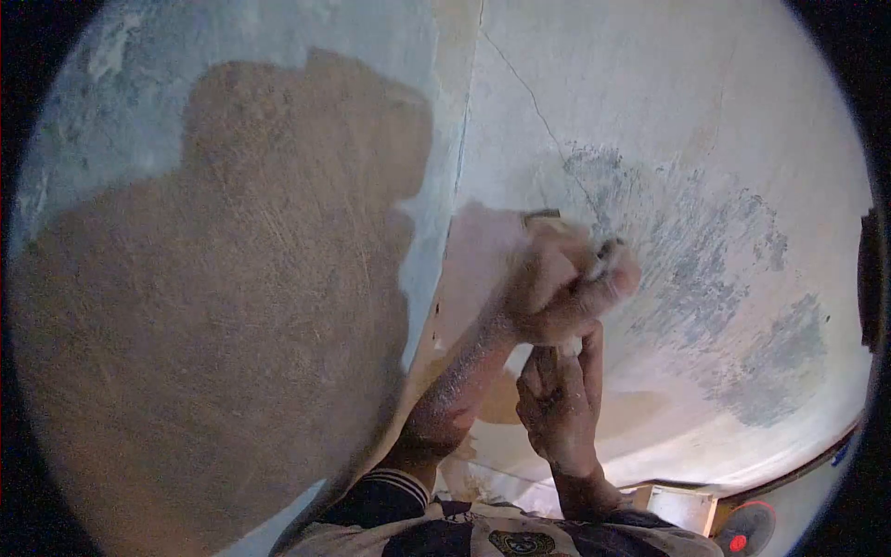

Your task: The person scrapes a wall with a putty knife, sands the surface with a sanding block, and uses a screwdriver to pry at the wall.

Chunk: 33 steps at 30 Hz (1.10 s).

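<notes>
My left hand [566,283] is closed and blurred by motion in front of the pale wall [668,102]. Small dark and light edges of something show at its fingers, but I cannot make out what it holds. Just below, my right hand [561,399] is closed too, with its fingers curled round something pale that is mostly hidden. The two hands are close together, the left above the right. Whitish dust covers both hands and my left forearm. Grey-blue rough patches [701,251] mark the wall to the right of the hands.
A corner line divides the pale wall from a blue-grey wall [269,371] at the left, which carries a large shadow. A thin crack runs down the pale wall. At the bottom right are an open box-like thing [682,506] and a round dark object with a red centre [740,543].
</notes>
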Each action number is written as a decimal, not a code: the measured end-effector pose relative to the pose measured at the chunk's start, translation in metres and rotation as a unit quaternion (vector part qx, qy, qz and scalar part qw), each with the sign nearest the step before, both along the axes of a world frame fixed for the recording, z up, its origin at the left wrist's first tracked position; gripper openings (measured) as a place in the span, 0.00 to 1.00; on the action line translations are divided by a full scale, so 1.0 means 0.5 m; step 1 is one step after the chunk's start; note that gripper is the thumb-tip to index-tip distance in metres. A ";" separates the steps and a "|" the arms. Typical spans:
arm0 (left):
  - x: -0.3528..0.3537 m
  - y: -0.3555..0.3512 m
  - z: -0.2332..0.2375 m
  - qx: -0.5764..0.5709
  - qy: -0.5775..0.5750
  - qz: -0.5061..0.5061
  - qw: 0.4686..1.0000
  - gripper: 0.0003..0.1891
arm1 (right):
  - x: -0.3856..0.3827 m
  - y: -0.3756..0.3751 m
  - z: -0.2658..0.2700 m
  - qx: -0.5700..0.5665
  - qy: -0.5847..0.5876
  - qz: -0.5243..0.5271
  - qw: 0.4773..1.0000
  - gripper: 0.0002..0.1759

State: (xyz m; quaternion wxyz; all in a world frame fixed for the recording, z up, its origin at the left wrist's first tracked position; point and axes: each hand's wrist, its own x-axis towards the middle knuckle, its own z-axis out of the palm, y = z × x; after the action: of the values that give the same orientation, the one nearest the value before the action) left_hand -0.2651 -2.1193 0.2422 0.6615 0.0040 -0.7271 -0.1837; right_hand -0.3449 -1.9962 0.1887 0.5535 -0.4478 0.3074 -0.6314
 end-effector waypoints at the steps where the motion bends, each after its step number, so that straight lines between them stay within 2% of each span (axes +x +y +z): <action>1: -0.003 -0.003 -0.001 -0.030 0.001 0.017 0.999 0.22 | -0.001 -0.003 -0.005 -0.006 -0.003 -0.005 1.000 0.12; 4: 0.006 -0.010 0.038 0.013 -0.040 0.062 0.997 0.20 | 0.008 -0.042 0.012 -0.035 0.013 -0.040 0.998 0.12; 7: 0.010 0.010 0.001 0.038 -0.047 -0.006 0.998 0.17 | -0.002 -0.004 -0.001 -0.009 -0.028 0.008 1.000 0.11; 12: 0.030 0.017 0.030 0.089 -0.039 -0.085 0.992 0.17 | -0.002 -0.022 -0.029 -0.063 0.128 -0.065 0.988 0.11; 14: 0.014 0.010 -0.002 0.046 -0.001 -0.070 0.997 0.19 | 0.003 -0.017 -0.021 -0.048 0.065 -0.040 0.996 0.13; 16: 0.006 -0.017 -0.012 0.011 0.001 -0.058 0.998 0.22 | 0.006 -0.008 -0.018 0.004 -0.114 0.015 0.993 0.15; 19: 0.003 -0.035 -0.013 0.012 -0.017 -0.054 0.998 0.23 | 0.017 -0.032 0.017 0.007 -0.122 0.040 0.992 0.17; 21: -0.001 -0.017 -0.007 0.021 0.014 -0.060 0.998 0.24 | -0.006 -0.027 -0.031 -0.066 0.100 -0.029 0.992 0.16; 22: 0.000 -0.009 -0.004 0.021 0.028 -0.064 0.997 0.24 | -0.007 -0.026 -0.038 -0.078 0.142 -0.049 0.986 0.15; 23: 0.010 -0.016 -0.009 0.023 -0.013 -0.043 0.999 0.23 | -0.008 -0.025 -0.044 -0.089 0.184 -0.069 0.976 0.14; 25: 0.023 -0.027 0.003 0.009 -0.051 -0.015 0.999 0.23 | 0.005 -0.027 -0.026 -0.068 0.128 -0.063 0.987 0.12; 28: 0.018 -0.003 0.008 0.086 -0.039 -0.050 0.994 0.22 | 0.018 -0.029 0.018 -0.025 0.018 0.000 1.000 0.12; 32: 0.002 -0.024 -0.016 0.036 0.009 -0.065 0.997 0.22 | 0.012 -0.014 -0.002 -0.022 -0.014 -0.004 1.000 0.11; 33: 0.011 -0.023 0.001 0.054 -0.006 -0.063 0.997 0.22 | 0.016 -0.021 0.006 -0.028 -0.007 0.003 1.000 0.11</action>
State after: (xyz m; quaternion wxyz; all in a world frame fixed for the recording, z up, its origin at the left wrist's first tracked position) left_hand -0.2595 -2.1308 0.2427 0.6433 -0.0050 -0.7189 -0.2633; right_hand -0.3368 -2.0069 0.1918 0.5447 -0.4594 0.2843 -0.6414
